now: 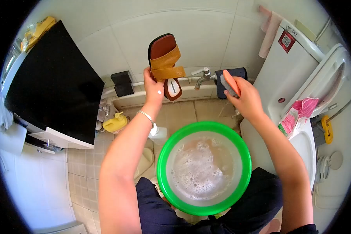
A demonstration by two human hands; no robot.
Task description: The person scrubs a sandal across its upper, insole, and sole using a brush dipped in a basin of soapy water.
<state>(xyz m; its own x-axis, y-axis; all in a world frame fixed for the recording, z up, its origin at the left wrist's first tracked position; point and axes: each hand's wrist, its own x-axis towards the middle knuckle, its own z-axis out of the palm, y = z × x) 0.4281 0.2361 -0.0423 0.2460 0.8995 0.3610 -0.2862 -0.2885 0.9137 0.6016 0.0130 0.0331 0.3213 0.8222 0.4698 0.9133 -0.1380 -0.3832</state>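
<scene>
My left hand (153,90) is closed on a sandal (165,64) with tan straps and a reddish-brown footbed, held up in front of the tiled wall. The sandal's heel end, with a white oval label, points down. In my right hand (246,97) is a scrubbing brush (231,84) with an orange back and grey bristles, apart from the sandal. Below and between my hands, a green-rimmed basin (165,156) holds cloudy, foamy water.
Behind my hands a metal tap (202,80) sticks out by a wall pipe, with a dark cloth (240,73) beside it. A yellow bottle (116,123) and a white bottle (158,134) stand left of the basin. A white toilet (300,144) is at right, a black-topped cabinet (54,85) at left.
</scene>
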